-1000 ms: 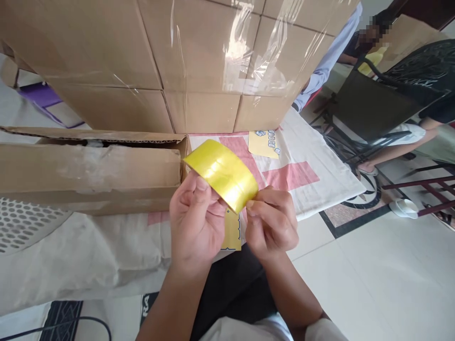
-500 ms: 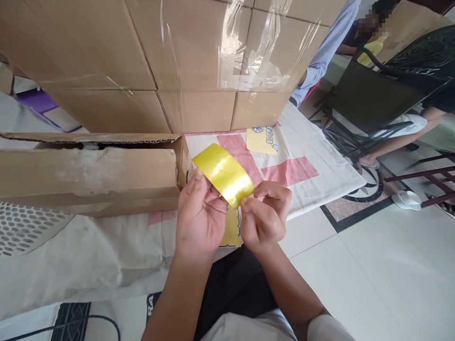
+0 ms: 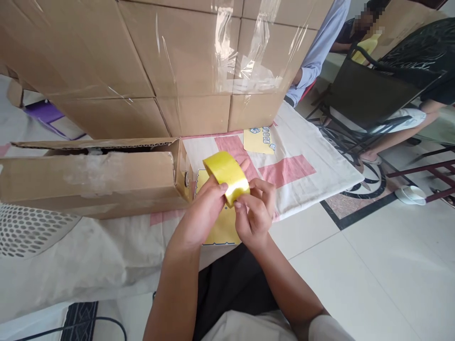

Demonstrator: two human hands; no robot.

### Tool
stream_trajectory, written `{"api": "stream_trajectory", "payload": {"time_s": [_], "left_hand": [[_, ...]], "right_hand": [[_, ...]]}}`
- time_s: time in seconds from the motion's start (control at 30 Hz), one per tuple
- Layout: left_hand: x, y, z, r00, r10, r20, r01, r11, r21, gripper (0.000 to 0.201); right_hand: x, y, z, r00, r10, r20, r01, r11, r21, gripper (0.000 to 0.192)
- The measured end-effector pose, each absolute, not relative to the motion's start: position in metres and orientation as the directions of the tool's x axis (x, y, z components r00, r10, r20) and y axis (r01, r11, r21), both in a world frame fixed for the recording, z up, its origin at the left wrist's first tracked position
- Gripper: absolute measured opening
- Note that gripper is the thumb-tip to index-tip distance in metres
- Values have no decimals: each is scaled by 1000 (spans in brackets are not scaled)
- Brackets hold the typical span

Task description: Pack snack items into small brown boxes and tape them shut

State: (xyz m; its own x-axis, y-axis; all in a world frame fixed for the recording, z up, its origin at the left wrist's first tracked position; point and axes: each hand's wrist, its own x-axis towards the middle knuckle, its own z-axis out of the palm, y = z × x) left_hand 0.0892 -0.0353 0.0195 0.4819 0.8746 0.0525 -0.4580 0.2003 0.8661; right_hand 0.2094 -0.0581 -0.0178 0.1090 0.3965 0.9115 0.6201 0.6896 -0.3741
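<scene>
A glossy yellow roll of tape (image 3: pixel 227 173) is held up over the table edge, its curved outer face toward me. My left hand (image 3: pixel 204 208) holds it from below and the left, with the thumb at its near rim and fingertips showing behind it. At its lower right end, the bent fingers of my right hand (image 3: pixel 255 213) pinch the tape's edge. Below the hands lies a yellow printed sheet (image 3: pixel 222 229) with a blue border, partly covered by my left hand and wrist.
Taped cardboard boxes (image 3: pixel 194 61) stand stacked ahead. A long open carton (image 3: pixel 106 175) lies at left beside a perforated white surface (image 3: pixel 31 227). A yellow printed card (image 3: pixel 259 140) rests on the pink-and-white cloth (image 3: pixel 302 142). A person's blue sleeve (image 3: pixel 318 57) and a dark chair (image 3: pixel 377 90) are at right.
My left hand has turned, its palm no longer facing up, and its thumb now lies on the roll's near rim. The roll has tilted with it. My right hand shifted slightly left, still pinching.
</scene>
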Motion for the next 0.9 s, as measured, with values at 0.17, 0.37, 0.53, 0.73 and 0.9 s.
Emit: {"api": "stream_trajectory", "payload": {"time_s": [0.17,0.37,0.53,0.73,0.9], "left_hand": [[87,-31,-1,465,885,27,-243,98,965,41],[88,-38,9,373,919,128,-154,-74,985,32],[87,-40,12,324,939,113,-258,-27,966,23],[87,-32,2,432,898,86,-242,23,970,44],[89,-26,-1,439,893,95,-393,96,914,41]], "right_hand": [[212,-59,-11,132,408,903,665,639,-386,21],[217,-62,-9,155,481,863,664,596,-451,20],[215,-62,-12,189,487,852,663,577,-477,21],[221,-58,-7,289,364,885,719,529,-452,18],[226,-59,-8,271,353,895,732,528,-430,17]]}}
